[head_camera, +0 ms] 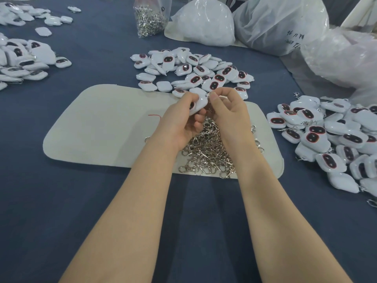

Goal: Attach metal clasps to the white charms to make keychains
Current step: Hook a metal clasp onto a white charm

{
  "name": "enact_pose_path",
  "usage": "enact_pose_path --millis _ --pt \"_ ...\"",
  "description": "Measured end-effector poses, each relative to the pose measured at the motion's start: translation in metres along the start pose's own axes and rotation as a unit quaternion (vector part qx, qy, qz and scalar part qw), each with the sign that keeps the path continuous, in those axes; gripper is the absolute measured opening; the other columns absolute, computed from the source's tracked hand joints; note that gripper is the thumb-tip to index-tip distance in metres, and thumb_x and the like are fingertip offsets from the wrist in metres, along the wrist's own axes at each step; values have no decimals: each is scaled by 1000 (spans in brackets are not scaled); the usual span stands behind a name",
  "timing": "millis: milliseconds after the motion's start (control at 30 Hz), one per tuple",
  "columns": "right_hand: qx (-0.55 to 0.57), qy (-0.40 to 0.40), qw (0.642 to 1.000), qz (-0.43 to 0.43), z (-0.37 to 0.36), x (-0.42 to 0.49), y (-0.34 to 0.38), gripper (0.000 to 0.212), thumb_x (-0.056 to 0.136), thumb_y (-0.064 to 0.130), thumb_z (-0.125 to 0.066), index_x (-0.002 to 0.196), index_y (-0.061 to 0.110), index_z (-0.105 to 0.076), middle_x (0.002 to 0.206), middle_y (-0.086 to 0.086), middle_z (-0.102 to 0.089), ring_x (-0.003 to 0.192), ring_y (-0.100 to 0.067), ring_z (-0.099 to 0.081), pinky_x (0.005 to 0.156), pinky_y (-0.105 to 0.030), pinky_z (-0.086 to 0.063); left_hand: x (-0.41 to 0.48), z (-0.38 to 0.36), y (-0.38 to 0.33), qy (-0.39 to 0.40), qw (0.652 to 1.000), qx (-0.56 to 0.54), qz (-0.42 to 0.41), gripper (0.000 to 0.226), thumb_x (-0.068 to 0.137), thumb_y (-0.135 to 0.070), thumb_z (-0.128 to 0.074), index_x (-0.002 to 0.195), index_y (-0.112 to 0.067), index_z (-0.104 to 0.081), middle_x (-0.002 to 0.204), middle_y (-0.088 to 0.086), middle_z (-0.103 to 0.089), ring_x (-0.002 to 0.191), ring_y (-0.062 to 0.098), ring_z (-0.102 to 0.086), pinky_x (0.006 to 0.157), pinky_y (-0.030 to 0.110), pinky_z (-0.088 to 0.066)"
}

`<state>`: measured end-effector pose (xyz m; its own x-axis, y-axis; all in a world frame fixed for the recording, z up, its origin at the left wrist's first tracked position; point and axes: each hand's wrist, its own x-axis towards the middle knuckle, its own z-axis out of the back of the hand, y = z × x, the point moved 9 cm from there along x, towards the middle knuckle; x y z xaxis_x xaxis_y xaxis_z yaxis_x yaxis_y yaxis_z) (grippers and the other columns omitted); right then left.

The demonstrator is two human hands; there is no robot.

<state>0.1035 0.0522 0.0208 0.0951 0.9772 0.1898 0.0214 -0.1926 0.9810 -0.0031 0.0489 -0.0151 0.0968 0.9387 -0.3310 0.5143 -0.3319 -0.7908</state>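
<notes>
The thumb and forefinger of the right hand are pressed together in a pinch on a small silver metal clasp, right at the upper corner of a white rounded plastic charm; most of this clasp is hidden by the fingertips, so I cannot tell if it is already hooked in; the other fingers of this hand are curled loosely. The left hand grips the charm from the left side, its fingers curled under it and its thumb on top; both hands are raised above the table, the charm between them. Directly under the hands lies a heap of loose silver metal clasps, on a cream felt mat with rounded corners; the mat lies on a dark blue cloth table. Just beyond the mat is a pile of white charms with dark red-rimmed ovals; a second pile of charms lies to the right, some with metal clasps showing; more charms are at the far left. At the far edge stand a clear bag of metal clasps and big white plastic bags.
</notes>
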Motion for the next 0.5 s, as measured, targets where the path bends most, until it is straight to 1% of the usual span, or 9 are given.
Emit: enact_pose_path --millis 167,233,267,300,333,400,433,467,500 --pt "43 14 999 -19 0 2 -2 10 95 7 -54 86 11 -58 70 1 -58 61 -10 -52 62 -22 -45 2 2 -3 -17 998 43 -30 19 92 -19 -48 76 -11 -55 49 -3 -49 36 5 -38 35 12 -29" --pt "15 26 999 -14 0 2 -2 13 94 7 -55 83 13 -58 67 3 -58 61 -9 -51 60 -20 -45 1 6 -8 -44 995 65 -61 19 92 -18 -49 76 -10 -56 47 -3 -51 36 5 -40 35 13 -31" --pt "-15 29 999 -11 1 2 -1 14 94 7 -56 82 14 -58 65 5 -58 60 -7 -51 60 -20 -46 0 9 -13 -66 989 100 -92 18 92 -18 -50 77 -10 -57 48 -3 -53 37 5 -43 36 15 -34" --pt "-52 30 998 -7 2 2 -1 15 94 9 -57 81 16 -58 64 6 -58 59 -6 -52 61 -21 -47 -1 12 -19 -91 975 152 -134 17 92 -19 -52 78 -11 -57 51 -2 -56 39 6 -47 38 18 -39" --pt "-90 31 995 -4 3 2 -1 15 93 11 -58 80 17 -58 63 7 -58 58 -4 -52 62 -23 -47 -5 12 -27 -112 953 213 -183 15 92 -21 -54 81 -11 -57 57 0 -59 42 9 -52 42 22 -44" --pt "-154 26 988 4 6 3 -2 16 93 15 -59 78 21 -57 64 6 -59 58 -6 -53 65 -29 -48 -14 6 -41 -135 892 327 -281 14 92 -25 -57 86 -12 -54 69 1 -60 56 16 -60 54 29 -50" --pt "-178 23 984 6 7 4 -2 17 93 16 -59 77 22 -56 64 6 -59 59 -9 -53 64 -31 -47 -18 1 -45 -138 859 375 -321 16 92 -27 -57 87 -13 -52 70 -2 -57 60 14 -59 57 25 -48" --pt "-198 21 980 5 8 4 -2 18 93 18 -59 76 23 -56 65 5 -59 60 -11 -52 62 -29 -45 -22 -3 -48 -139 828 415 -351 17 92 -29 -57 86 -15 -50 69 -6 -53 59 8 -53 56 17 -42" --pt "-212 21 977 2 8 5 -3 18 93 19 -58 76 24 -55 64 5 -59 60 -12 -52 60 -28 -42 -25 -7 -50 -138 803 443 -374 18 92 -29 -57 85 -15 -47 67 -10 -48 57 4 -47 53 13 -36"
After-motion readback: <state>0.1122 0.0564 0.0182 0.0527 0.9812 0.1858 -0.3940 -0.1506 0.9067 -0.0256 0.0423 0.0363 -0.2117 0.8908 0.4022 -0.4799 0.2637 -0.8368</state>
